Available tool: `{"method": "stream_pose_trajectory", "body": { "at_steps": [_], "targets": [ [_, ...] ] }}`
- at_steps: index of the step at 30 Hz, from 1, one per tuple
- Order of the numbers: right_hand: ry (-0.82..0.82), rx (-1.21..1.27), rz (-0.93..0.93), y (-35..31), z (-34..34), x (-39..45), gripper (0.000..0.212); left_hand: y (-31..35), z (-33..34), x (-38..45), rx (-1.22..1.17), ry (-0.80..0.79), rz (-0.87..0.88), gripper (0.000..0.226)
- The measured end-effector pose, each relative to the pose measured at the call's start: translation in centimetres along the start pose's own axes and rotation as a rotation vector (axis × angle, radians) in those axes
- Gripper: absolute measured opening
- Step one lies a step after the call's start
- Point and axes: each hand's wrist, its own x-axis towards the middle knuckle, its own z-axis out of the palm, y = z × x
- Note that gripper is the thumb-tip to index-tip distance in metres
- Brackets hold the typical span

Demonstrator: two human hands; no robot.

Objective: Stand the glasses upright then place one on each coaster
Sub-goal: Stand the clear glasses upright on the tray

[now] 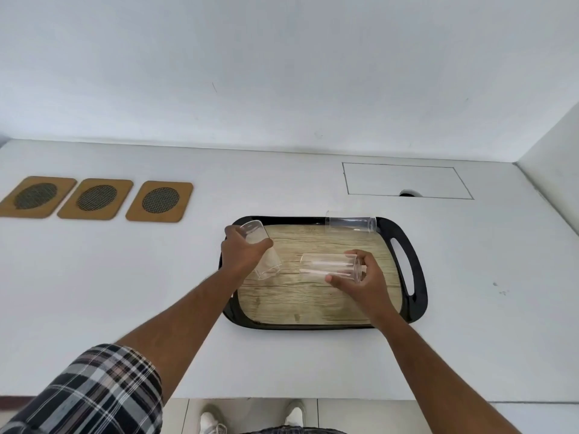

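Three clear glasses are on a black tray [416, 277] with a wood-pattern floor. My left hand [241, 252] grips the left glass [261, 249], which is tilted, its base low on the tray and its mouth pointing away. My right hand [360, 280] holds the middle glass [329, 267], which lies on its side, my fingers around its right end. The third glass [351, 223] lies on its side across the tray's far rim, untouched. Three brown coasters with dark mesh circles lie in a row at the left: [34, 196], [95, 198], [159, 200].
The white tabletop [125, 277] meets a white wall at the back and another at the right. A rectangular cable hatch [407, 181] with a small hole lies behind the tray. Below the table's near edge I see my shoes [213, 422] on the floor.
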Motion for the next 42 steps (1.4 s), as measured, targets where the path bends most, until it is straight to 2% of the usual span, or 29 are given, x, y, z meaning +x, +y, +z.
{"method": "stream_pose_trajectory", "body": {
  "at_steps": [4, 12, 19, 31, 37, 42],
  "targets": [
    [0.026, 0.046, -0.014, -1.2, 0.9, 0.5, 0.067, 0.2, -0.7, -0.2, -0.043, 0.003, 0.138, 0.078],
    [0.062, 0.044, -0.05, -2.9, 2.2, 1.6, 0.069, -1.0, -1.2, -0.6, -0.053, 0.048, 0.426, 0.084],
    [0.122, -0.016, -0.08, -2.8, 2.2, 1.8, 0.086, -2.6, -0.8, -0.7, 0.054, -0.036, 0.546, 0.106],
    [0.118, -0.194, -0.185, -3.7, 3.7, 2.1, 0.095, -3.8, -1.2, -1.3, 0.184, -0.078, 0.687, 0.105],
    [0.092, -0.32, -0.226, -3.7, 4.3, 2.3, 0.097, -3.9, -1.3, -1.7, 0.178, -0.088, 0.691, 0.108],
    [0.091, -0.372, -0.249, -3.4, 4.5, 1.9, 0.097, -4.0, -2.2, -2.3, 0.16, -0.163, 0.668, 0.118]
  ]
}}
